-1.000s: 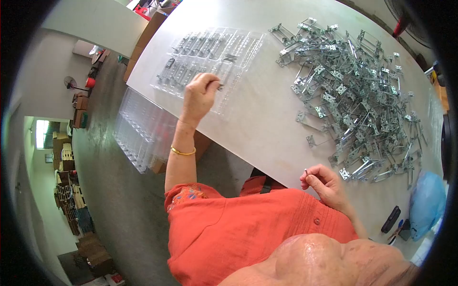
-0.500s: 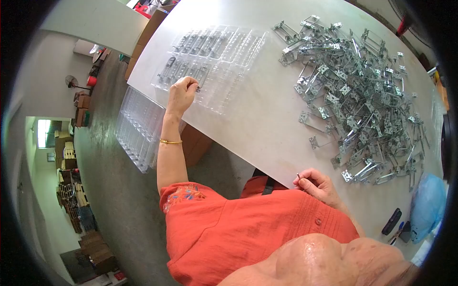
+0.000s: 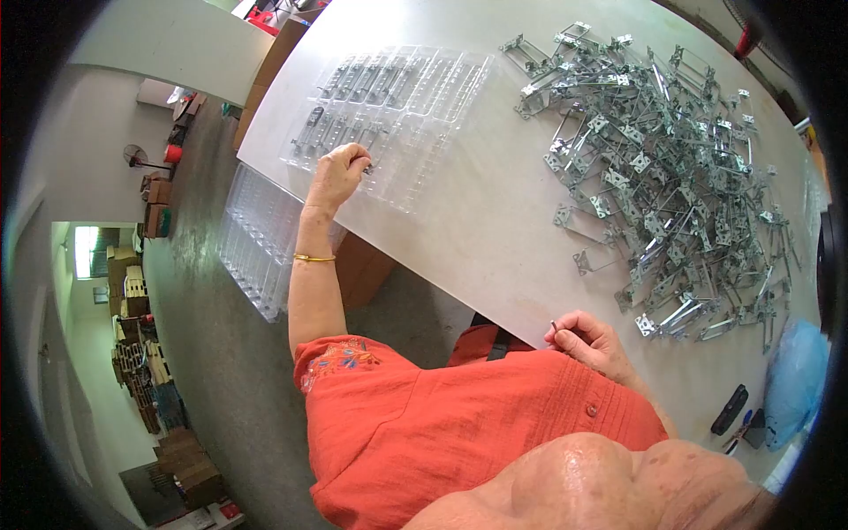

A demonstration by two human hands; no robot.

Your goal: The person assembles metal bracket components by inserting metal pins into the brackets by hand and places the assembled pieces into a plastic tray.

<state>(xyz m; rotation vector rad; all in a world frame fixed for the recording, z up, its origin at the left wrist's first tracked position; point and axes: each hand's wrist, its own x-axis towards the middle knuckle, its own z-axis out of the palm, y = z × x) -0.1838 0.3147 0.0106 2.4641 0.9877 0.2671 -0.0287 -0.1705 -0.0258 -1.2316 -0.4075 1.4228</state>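
One bare left hand [image 3: 341,175], pinching a slim grey metal bracket [image 3: 374,147], has brought it leftward over the clear plastic tray [image 3: 433,93], alongside similar pieces [image 3: 336,132]; well apart, the right hand [image 3: 590,341] pinches a thin dark rod [image 3: 555,326] near the white desk [image 3: 481,238] edge.

Bright light whitens the tabletop [image 3: 477,238] at upper centre and glints off metal parts [image 3: 671,190] at right, while a window [image 3: 86,252] glares far left and fisheye distortion bends the blackened edges.
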